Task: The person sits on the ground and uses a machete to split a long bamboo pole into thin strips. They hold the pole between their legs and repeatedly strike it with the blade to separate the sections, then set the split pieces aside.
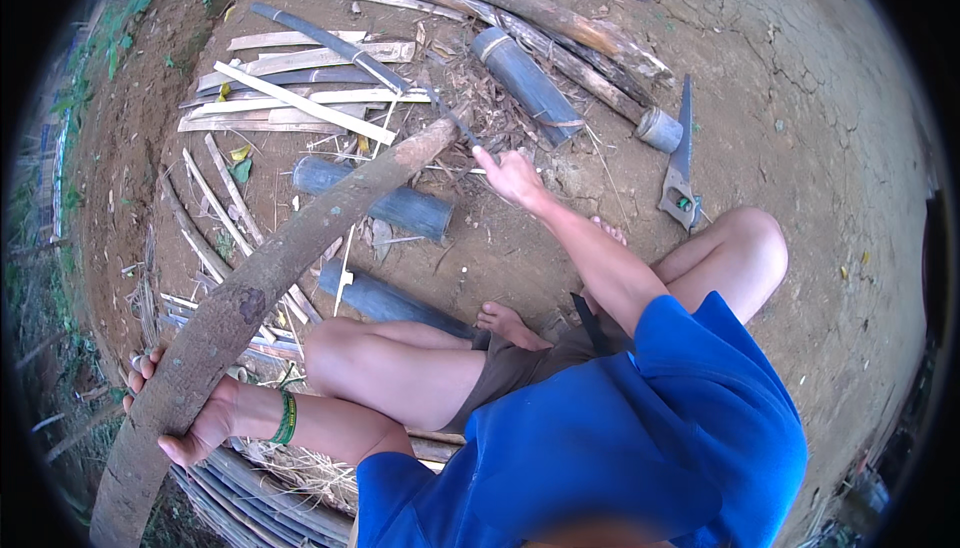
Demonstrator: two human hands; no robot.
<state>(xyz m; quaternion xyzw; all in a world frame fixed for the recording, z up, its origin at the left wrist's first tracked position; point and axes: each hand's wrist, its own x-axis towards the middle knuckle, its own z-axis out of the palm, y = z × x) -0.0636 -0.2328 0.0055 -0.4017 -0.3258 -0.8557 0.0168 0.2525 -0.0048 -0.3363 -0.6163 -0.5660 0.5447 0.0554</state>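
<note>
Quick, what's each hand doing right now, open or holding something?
Left hand: curled around the log, holding it.
Right hand: closed, holding a dark, blade-like tool.

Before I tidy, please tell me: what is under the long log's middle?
A dark bamboo tube shows on both sides of the log; the tube's middle is covered.

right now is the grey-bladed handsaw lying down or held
The handsaw is lying on brown soil, apart from left hand and right hand.
</note>
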